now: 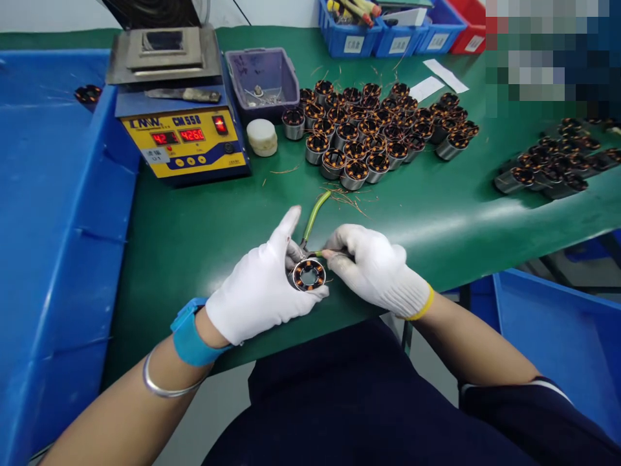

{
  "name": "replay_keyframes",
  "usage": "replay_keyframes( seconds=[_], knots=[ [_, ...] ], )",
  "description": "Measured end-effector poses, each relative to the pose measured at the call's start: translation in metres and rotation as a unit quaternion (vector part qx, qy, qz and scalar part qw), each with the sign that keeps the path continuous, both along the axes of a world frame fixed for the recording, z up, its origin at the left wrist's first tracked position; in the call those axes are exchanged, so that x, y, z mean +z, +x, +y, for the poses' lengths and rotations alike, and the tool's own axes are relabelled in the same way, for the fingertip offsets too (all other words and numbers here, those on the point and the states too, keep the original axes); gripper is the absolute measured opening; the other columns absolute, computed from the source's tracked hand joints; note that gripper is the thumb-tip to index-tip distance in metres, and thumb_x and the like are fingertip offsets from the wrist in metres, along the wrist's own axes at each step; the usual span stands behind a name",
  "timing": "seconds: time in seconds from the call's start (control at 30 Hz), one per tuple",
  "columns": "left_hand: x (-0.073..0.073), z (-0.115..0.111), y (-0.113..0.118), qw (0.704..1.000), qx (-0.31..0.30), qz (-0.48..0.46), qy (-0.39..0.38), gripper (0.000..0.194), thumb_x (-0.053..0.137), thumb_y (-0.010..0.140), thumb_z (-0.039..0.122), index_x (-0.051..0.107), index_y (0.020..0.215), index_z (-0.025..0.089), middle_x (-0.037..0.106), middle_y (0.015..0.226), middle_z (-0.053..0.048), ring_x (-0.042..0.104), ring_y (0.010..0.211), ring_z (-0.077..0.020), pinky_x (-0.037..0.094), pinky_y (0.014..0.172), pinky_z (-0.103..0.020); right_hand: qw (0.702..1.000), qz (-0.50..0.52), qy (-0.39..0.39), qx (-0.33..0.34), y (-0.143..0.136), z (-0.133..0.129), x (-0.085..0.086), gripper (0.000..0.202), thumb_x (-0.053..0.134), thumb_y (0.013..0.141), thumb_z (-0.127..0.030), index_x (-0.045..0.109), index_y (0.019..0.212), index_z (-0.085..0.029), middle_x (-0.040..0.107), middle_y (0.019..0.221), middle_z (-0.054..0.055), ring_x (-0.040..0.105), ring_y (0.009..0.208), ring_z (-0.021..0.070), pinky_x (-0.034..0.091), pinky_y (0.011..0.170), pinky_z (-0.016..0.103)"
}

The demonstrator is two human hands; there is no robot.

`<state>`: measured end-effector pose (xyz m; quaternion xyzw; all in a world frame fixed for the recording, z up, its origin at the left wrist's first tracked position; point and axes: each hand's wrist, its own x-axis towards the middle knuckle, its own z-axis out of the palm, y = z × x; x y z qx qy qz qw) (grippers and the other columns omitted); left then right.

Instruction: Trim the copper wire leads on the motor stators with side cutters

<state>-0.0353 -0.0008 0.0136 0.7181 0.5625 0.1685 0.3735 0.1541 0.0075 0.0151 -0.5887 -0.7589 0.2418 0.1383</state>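
My left hand [272, 281], in a white glove, grips a motor stator [309, 275] near the table's front edge. Its round end faces up, showing a metal rim and copper windings. The left thumb stands away from the other fingers. Just behind the stator lie cutting pliers [315, 217] with green handles, one handle pointing to the back, the other towards my right fingertips. My right hand [369, 262], also gloved, is closed in a pinch right beside the stator. What the fingers pinch is hidden; I cannot tell whether they touch the pliers' handle.
Several stators [356, 129] stand in a cluster behind, with others at the right [548, 165]. A solder pot [184, 139], a round white block [262, 137] and a purple bin [264, 71] are at back left. Loose copper wires [347, 200] lie about. Blue tray [53, 213] at left.
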Motion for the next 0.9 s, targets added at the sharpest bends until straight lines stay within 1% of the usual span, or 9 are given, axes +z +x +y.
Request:
replay_keyframes(
  seconds=[0.13,0.27,0.33,0.43,0.5,0.57,0.63,0.77,0.9],
  knots=[
    [0.0,0.001,0.0,0.999,-0.02,0.022,0.024,0.104,0.075,0.067,0.043,0.026,0.156,0.023,0.072,0.097,-0.002,0.072,0.085,-0.0233,0.056,0.076,-0.034,0.989,-0.148,0.019,-0.008,0.005,-0.019,0.002,0.017,0.055,0.091,-0.033,0.068,0.088,-0.022,0.071,0.085,0.005,0.063,0.076,0.0209,0.028,0.058,0.029],
    [-0.005,0.002,-0.001,0.998,-0.025,0.023,0.047,0.095,0.076,0.066,0.042,0.038,0.151,0.024,0.073,0.096,-0.001,0.071,0.083,-0.0232,0.056,0.073,-0.034,0.969,-0.245,0.036,0.012,0.017,-0.027,0.0,0.022,0.052,0.093,-0.034,0.069,0.089,-0.021,0.071,0.082,0.007,0.064,0.07,0.0228,0.03,0.055,0.03],
    [-0.007,0.003,-0.003,0.998,-0.029,0.025,0.053,0.093,0.077,0.065,0.042,0.04,0.149,0.025,0.073,0.097,-0.001,0.071,0.082,-0.0234,0.056,0.072,-0.034,0.958,-0.278,0.065,-0.007,0.028,-0.03,0.004,0.023,0.051,0.093,-0.033,0.069,0.086,-0.02,0.07,0.079,0.008,0.065,0.066,0.0234,0.032,0.052,0.03],
    [-0.008,0.004,-0.007,0.997,-0.047,0.028,0.051,0.095,0.078,0.065,0.043,0.039,0.15,0.026,0.073,0.102,-0.002,0.072,0.086,-0.0246,0.057,0.074,-0.034,0.964,-0.195,0.178,-0.013,0.038,-0.038,0.015,0.027,0.053,0.093,-0.035,0.07,0.099,-0.015,0.073,0.1,0.014,0.068,0.072,0.0226,0.046,0.058,0.032],
    [-0.007,0.005,-0.009,0.995,-0.066,0.044,0.058,0.095,0.077,0.067,0.041,0.037,0.152,0.025,0.073,0.111,-0.003,0.072,0.094,-0.0266,0.057,0.078,-0.036,0.968,-0.089,0.223,0.068,0.033,-0.043,0.018,0.043,0.055,0.093,-0.043,0.064,0.122,-0.012,0.066,0.128,0.019,0.071,0.087,0.0228,0.053,0.068,0.032],
    [-0.007,0.006,-0.011,0.993,-0.079,0.06,0.071,0.09,0.075,0.069,0.038,0.038,0.151,0.023,0.071,0.122,-0.006,0.071,0.103,-0.028,0.057,0.084,-0.037,0.968,-0.056,0.198,0.144,0.021,-0.045,0.013,0.059,0.056,0.092,-0.048,0.054,0.138,-0.011,0.059,0.14,0.02,0.072,0.097,0.0241,0.055,0.07,0.032],
    [-0.007,0.006,-0.013,0.991,-0.087,0.066,0.083,0.085,0.073,0.071,0.038,0.042,0.148,0.021,0.068,0.129,-0.008,0.069,0.109,-0.0281,0.056,0.089,-0.037,0.976,-0.094,0.137,0.143,0.009,-0.042,0.002,0.059,0.054,0.093,-0.047,0.053,0.141,-0.014,0.066,0.134,0.016,0.073,0.094,0.0256,0.054,0.066,0.032],
    [-0.008,0.008,-0.015,0.986,-0.106,0.076,0.101,0.076,0.072,0.073,0.039,0.049,0.143,0.02,0.068,0.128,-0.008,0.068,0.11,-0.0271,0.055,0.09,-0.036,0.983,-0.155,0.011,0.098,0.001,-0.032,-0.015,0.038,0.044,0.099,-0.043,0.067,0.124,-0.025,0.077,0.11,0.006,0.074,0.089,0.0256,0.05,0.067,0.032],
    [-0.006,0.007,-0.013,0.983,-0.114,0.077,0.125,0.074,0.077,0.07,0.044,0.054,0.136,0.019,0.068,0.122,-0.009,0.068,0.105,-0.0275,0.055,0.088,-0.038,0.982,-0.15,-0.036,0.109,0.004,-0.026,-0.013,0.034,0.041,0.099,-0.039,0.072,0.11,-0.027,0.078,0.104,0.004,0.072,0.089,0.0242,0.045,0.067,0.03]
  ],
)
